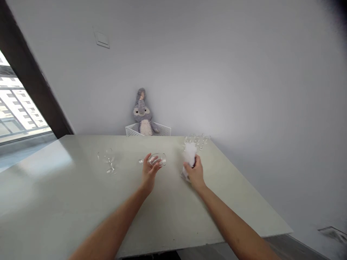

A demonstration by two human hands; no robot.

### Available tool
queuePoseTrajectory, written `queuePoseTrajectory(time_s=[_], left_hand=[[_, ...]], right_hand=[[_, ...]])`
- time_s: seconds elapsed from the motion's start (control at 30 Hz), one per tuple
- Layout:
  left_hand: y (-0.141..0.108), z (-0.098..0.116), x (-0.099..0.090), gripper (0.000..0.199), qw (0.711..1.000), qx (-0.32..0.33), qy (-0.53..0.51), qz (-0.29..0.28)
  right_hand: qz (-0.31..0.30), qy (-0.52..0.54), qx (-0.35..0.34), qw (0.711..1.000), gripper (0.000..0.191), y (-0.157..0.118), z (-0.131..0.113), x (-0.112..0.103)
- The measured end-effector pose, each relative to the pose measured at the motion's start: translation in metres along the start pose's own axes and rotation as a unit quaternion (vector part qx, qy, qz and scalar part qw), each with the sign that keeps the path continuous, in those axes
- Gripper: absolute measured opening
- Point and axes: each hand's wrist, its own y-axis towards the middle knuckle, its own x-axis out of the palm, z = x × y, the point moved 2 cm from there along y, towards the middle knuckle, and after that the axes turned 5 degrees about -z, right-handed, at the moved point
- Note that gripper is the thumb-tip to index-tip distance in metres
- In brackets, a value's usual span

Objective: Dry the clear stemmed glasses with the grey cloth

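Near the middle of the table, my left hand (149, 171) is closed around a clear stemmed glass (159, 159). The glass lies sideways in the grip, its rim toward the right and its foot toward the left. To the right, my right hand (195, 172) grips a crumpled white cloth or tissue (190, 151); which of the two I cannot tell. The lower edge of this white thing hangs close to the tabletop. Clear stemmed glassware (106, 158) stands on the left, though its outlines are faint. Several clear glasses (196, 139) stand at the far right corner, partly behind the white cloth or tissue.
The pale table (162, 216) reaches back toward a plain wall. Behind its far edge, a grey plush toy (142, 115) sits in a white perforated basket (165, 130). A light switch (102, 39) is on the wall, and a window (18, 101) is at the left.
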Motion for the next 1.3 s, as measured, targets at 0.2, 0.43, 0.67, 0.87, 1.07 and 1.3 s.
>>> queuePoseTrajectory(time_s=[0.2,0.43,0.67,0.87,1.07,1.3], left_hand=[[-0.01,-0.006,0.011,0.053,0.999,-0.025,0.007,-0.027],[-0.017,-0.007,0.015,0.049,0.996,-0.087,-0.015,-0.031],[-0.02,-0.008,0.022,0.05,0.992,-0.111,-0.017,-0.055],[-0.025,-0.009,0.026,0.047,0.986,-0.14,-0.049,-0.073],[-0.021,-0.015,0.019,0.047,0.988,-0.132,-0.058,-0.053],[-0.022,-0.007,0.022,0.052,0.995,-0.09,-0.017,-0.048]], right_hand=[[-0.241,0.12,-0.044,0.962,0.033,-0.045,-0.016,0.038],[-0.234,-0.017,-0.153,0.96,0.033,-0.035,-0.013,0.031],[-0.211,-0.161,-0.234,0.935,0.055,-0.036,-0.009,0.029],[-0.173,-0.167,-0.232,0.942,0.047,-0.037,-0.014,0.026],[-0.21,-0.201,-0.235,0.927,0.034,-0.034,-0.015,0.026],[-0.298,-0.03,-0.117,0.947,0.026,-0.035,-0.009,0.031]])
